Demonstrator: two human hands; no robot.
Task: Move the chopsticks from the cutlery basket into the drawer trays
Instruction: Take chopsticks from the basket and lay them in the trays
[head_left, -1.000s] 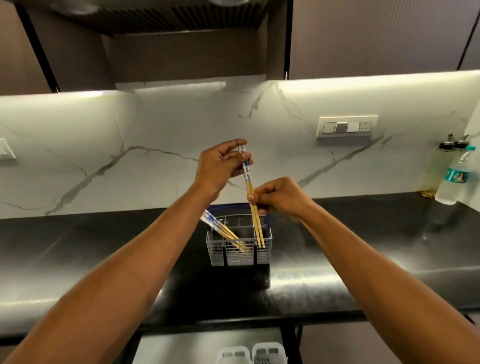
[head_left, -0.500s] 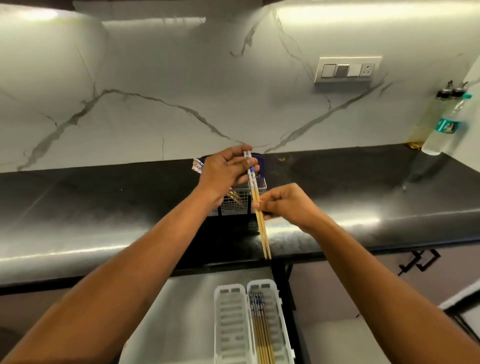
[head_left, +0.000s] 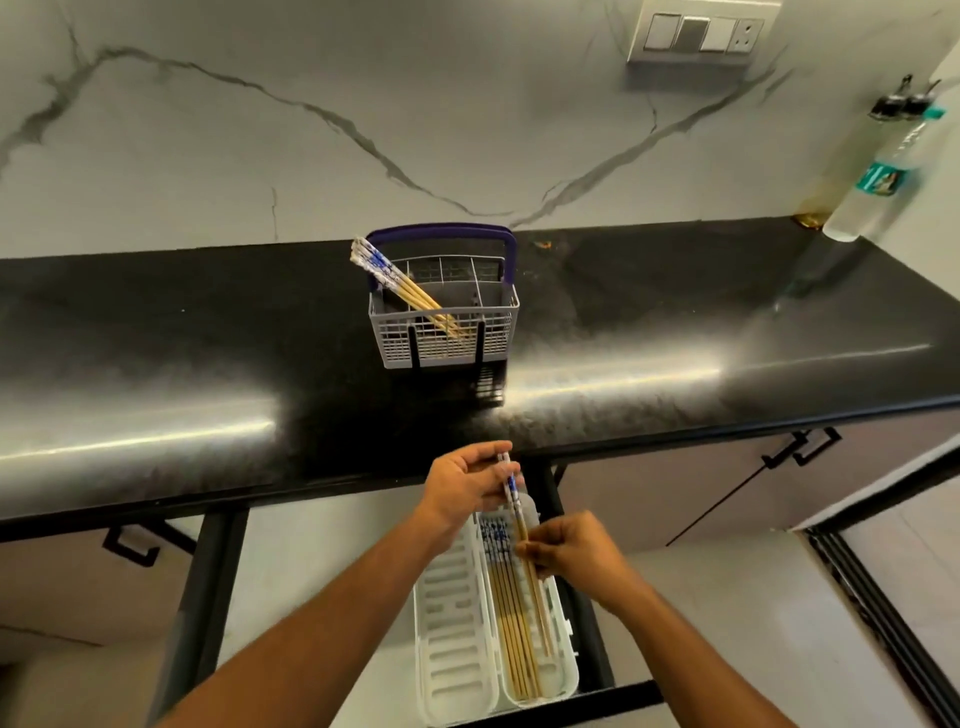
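A grey cutlery basket (head_left: 500, 340) with a purple handle stands on the black counter; several chopsticks (head_left: 400, 286) lean out of its left side. Below the counter edge, two white trays sit side by side in an open drawer: the left tray (head_left: 451, 613) holds nothing, the right tray (head_left: 557, 613) holds several chopsticks (head_left: 511, 623). I hold a pair of chopsticks (head_left: 514, 499) over the right tray. My left hand (head_left: 465, 486) pinches their blue-patterned top ends. My right hand (head_left: 579, 553) pinches them lower down, just above the tray.
The black counter (head_left: 208, 364) runs the whole width, with a marble wall behind. Bottles (head_left: 878, 171) stand at the far right corner, below a switch plate (head_left: 698, 34). Cabinet doors with black handles (head_left: 800, 449) flank the drawer.
Both hands have carried the pair of chopsticks from above the basket down past the counter edge to just over the right drawer tray. The view has tilted downward.
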